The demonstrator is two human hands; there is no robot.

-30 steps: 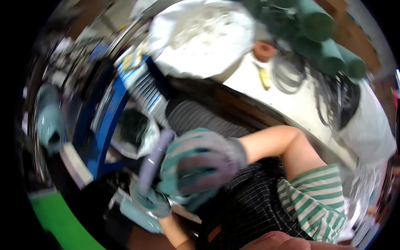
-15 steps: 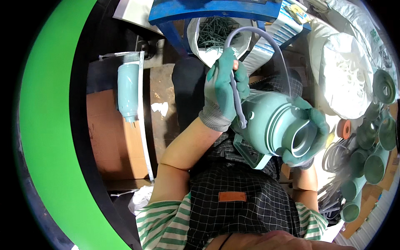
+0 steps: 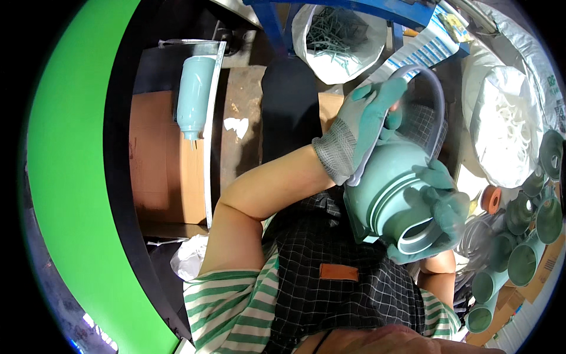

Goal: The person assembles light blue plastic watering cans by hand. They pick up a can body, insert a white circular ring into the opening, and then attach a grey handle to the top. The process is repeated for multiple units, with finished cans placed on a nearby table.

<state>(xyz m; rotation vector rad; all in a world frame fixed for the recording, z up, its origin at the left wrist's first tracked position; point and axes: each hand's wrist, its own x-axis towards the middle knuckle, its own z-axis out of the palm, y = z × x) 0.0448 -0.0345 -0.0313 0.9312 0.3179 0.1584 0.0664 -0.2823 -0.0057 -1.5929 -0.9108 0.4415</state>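
Note:
In my lap sits a pale green plastic jug body (image 3: 377,203), tilted so that its ringed neck and open mouth point down and right. My left hand (image 3: 371,118), in a grey and green work glove, is closed on a grey curved handle (image 3: 437,103) over the body. The handle arches to the far side, and its near end lies against the body's left side. My right hand (image 3: 445,206), gloved as well, is wrapped round the neck from the right, its fingers partly smeared. Whether the handle's ends are attached cannot be made out.
A similar green bottle shape (image 3: 198,94) lies at left by a cardboard sheet (image 3: 162,165). Thin green pieces fill a white bag (image 3: 348,71) under a blue frame (image 3: 377,9). At right are a bag of white rings (image 3: 507,130), an orange roll (image 3: 490,199) and several green cups (image 3: 525,265).
The jug body and both hands have shifted right in the picture. My left hand has turned and come over the top of the body with the handle. The surroundings have shifted too.

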